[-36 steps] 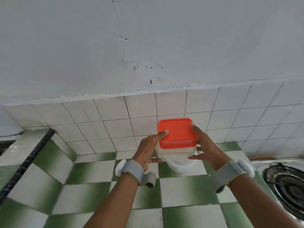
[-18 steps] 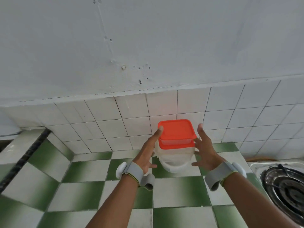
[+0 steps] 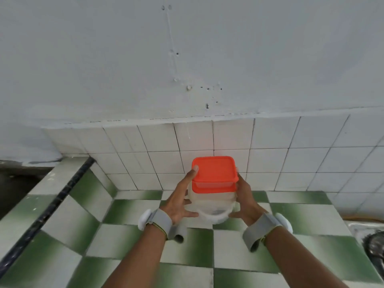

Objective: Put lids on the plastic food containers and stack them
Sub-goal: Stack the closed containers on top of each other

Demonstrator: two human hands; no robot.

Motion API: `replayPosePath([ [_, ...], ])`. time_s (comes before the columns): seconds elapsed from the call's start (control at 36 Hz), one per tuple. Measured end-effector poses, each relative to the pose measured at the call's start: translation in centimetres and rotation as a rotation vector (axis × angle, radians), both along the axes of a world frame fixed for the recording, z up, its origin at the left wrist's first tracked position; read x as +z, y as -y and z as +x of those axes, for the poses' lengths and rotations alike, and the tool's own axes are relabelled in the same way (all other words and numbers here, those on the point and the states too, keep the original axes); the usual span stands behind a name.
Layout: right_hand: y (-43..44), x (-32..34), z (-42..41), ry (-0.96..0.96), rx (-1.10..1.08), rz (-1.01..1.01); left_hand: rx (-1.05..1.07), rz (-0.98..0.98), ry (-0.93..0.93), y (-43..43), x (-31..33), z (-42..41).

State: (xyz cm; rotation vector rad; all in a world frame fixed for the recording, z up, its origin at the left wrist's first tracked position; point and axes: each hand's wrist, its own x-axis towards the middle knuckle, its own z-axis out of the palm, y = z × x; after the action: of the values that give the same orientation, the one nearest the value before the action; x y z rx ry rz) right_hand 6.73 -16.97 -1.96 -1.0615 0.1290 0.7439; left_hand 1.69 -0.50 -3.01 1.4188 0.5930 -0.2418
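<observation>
Tubs (image 3: 212, 200): lidded, stacked on counter (image 3: 128, 242).
Left hand (image 3: 178, 202): straight fingers (image 3: 190, 177) pressed to their side, likely squaring them.
Right hand (image 3: 246, 200): same, opposite side.

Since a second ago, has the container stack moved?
Yes. The container stack shifted left: its orange lid sat right of the grout line under the dark wall hole, and now straddles it.

One head-worn camera is looking forward and down from close above the tiled counter (image 3: 124, 242), facing the white wall (image 3: 104, 59); the left hand (image 3: 179, 202) and right hand (image 3: 247, 201) are sitting near, centre-low in view.
</observation>
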Motion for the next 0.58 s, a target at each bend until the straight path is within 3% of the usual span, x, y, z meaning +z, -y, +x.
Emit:
replayPosePath([
  [0.14,-2.2,0.6,-0.1,0.005,0.112,0.059,0.006,-0.006,0.001,-2.8,-0.1,0.3],
  [0.25,-2.9,1.0,-0.5,0.034,0.011,-0.038,-0.023,0.003,-0.005,-3.9,-0.6,0.4],
  [0.58,-5.2,-0.4,-0.2,-0.011,-0.037,0.002,-0.026,0.051,-0.035,-5.6,-0.2,0.0],
])
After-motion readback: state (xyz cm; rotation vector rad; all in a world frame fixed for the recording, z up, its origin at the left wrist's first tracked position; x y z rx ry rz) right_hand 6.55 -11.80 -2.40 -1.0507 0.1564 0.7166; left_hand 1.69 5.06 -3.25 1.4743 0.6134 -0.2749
